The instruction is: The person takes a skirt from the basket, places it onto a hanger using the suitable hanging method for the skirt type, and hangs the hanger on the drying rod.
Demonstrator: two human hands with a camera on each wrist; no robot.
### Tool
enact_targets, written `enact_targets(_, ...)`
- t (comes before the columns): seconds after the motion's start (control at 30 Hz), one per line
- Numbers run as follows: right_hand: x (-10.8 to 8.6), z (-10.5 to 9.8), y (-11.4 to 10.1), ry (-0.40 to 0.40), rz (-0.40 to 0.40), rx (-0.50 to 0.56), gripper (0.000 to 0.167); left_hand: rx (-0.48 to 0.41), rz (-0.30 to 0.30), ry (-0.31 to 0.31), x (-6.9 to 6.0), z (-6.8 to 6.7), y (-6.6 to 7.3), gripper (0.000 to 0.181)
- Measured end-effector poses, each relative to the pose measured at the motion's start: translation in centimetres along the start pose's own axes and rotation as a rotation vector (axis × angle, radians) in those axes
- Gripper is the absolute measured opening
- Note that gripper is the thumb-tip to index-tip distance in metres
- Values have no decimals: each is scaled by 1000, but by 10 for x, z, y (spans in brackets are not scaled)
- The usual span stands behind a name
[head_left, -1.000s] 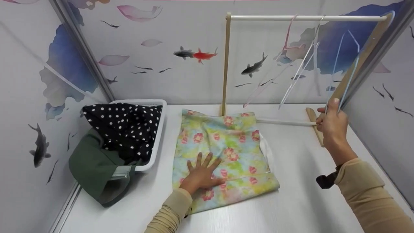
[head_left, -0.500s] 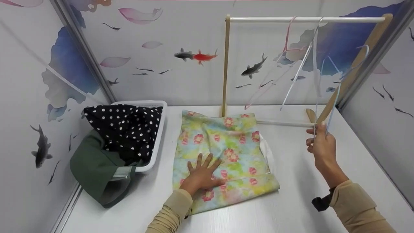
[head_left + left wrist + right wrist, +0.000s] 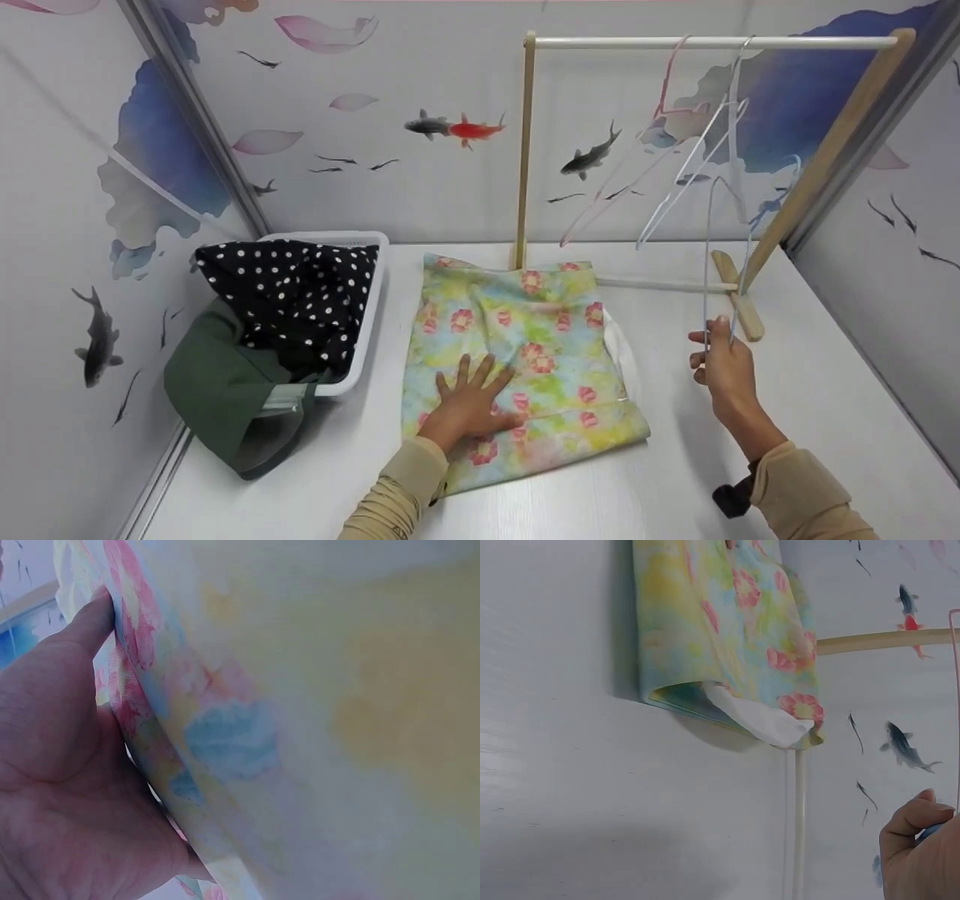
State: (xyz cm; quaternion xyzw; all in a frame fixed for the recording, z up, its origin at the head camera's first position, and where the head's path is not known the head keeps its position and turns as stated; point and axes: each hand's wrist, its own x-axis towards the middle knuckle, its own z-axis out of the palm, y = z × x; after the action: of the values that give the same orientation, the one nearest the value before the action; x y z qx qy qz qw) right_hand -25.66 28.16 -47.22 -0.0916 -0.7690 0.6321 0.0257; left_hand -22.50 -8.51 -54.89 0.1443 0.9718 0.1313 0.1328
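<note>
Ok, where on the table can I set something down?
Bare table shows between the basket and flowered cloth, between that cloth and the right sleeve, and right of that sleeve. It's crowded at back right, with the rack foot, blue hanger and right hand, and at left, where green cloth hangs over the basket.

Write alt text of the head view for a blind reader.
A person's left hand lies spread on a floral cloth; the right hand holds a blue hanger. Behind, a pink hanger and a white hanger hang on a rack; at left, a white basket holds polka-dot cloth and green cloth.
</note>
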Motion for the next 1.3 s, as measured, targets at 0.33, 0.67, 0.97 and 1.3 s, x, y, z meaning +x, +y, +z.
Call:
enact_targets(0.33,-4,10,29,-72,49,-57,81,-16,9,6,0,1,-1,88)
enact_targets(0.67,-11,23,50,-174,56,-100,84,-17,4,12,0,2,-1,88)
enact_targets(0.97,-16,29,60,-232,59,-122,80,-17,5,9,0,0,0,86)
enact_targets(1.3,-20,33,65,-245,68,-160,82,-8,-2,0,1,-2,2,86)
